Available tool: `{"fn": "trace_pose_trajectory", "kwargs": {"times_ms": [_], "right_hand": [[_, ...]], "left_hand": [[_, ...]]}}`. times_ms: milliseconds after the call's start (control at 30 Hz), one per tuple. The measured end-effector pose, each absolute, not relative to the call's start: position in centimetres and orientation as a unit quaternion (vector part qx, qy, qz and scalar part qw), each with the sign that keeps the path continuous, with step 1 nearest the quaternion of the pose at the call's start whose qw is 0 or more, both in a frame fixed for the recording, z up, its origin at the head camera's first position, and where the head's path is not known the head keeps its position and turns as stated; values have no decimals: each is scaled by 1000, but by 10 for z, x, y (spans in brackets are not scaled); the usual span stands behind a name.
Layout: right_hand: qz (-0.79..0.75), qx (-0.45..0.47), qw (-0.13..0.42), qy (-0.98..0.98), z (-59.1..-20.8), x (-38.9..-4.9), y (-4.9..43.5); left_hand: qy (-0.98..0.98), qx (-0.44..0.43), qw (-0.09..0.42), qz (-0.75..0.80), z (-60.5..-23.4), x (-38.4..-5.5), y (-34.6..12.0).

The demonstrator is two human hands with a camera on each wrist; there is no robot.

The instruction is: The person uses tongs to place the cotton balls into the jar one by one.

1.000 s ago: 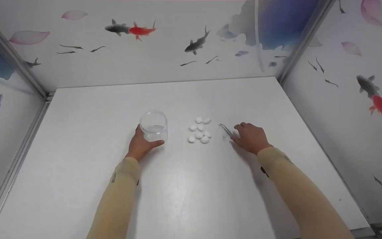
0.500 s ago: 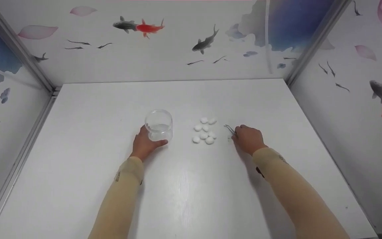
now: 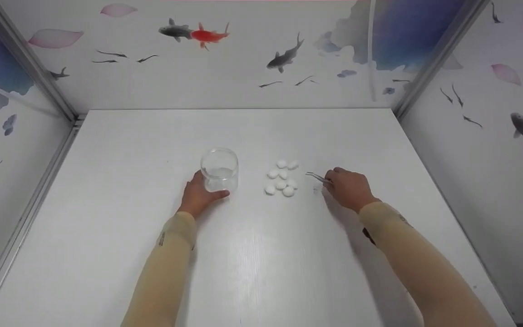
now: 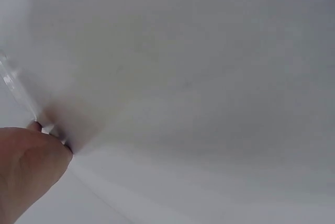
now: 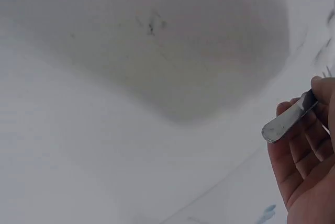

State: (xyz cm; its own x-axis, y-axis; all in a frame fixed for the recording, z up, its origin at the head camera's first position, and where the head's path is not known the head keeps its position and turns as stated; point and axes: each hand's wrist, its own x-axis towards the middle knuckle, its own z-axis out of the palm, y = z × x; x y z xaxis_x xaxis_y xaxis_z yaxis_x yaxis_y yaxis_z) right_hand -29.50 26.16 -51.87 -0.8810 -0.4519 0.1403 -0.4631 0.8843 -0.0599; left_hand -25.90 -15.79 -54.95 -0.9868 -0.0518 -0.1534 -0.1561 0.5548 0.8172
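Thumb and fingers of my left hand (image 3: 199, 196) wrap the near left side of a clear, open-topped jar (image 3: 220, 175), which stands upright on the table. In the left wrist view the thumb (image 4: 34, 169) presses on the transparent wall. My right hand (image 3: 348, 188) pinches metal tweezers (image 3: 318, 176), their bent tips pointing left. From the right wrist view, the wide rear end of the tweezers (image 5: 285, 122) juts out over the curled fingers. Between the hands lie several white cotton balls (image 3: 283, 175) in a loose cluster, apart from the tweezer tips.
A small clear piece (image 3: 316, 188) lies just left of my right hand. The white table (image 3: 252, 254) is bounded by panels printed with fish, and a metal post (image 3: 418, 68) stands at the back right corner.
My right hand, earlier loosely over the tweezers, has closed on them and moved slightly right, turning them flatter. My left hand keeps its grip on the jar. The head view has shifted slightly.
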Motion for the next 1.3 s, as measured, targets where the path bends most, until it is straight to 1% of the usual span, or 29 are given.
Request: {"fn": "trace_pose_trajectory", "kwargs": {"times_ms": [233,467,900,1167,1300], "right_hand": [[74,300,63,-949,-501,-292,245],[74,351,72,-931,-500,-289,223],[42,376,57,-924,-509,-293,210],[34,371,46,-927,-510,-295,207],[37,374,46,-926,-512,-297,208]], "left_hand": [[884,-59,51,461,-547,-260,-162],[882,-64,62,462,-551,-258,-161],[883,-63,69,460,-553,-259,-160],[881,-73,76,462,-554,-258,-162],[880,-69,70,465,-554,-259,-161]]}}
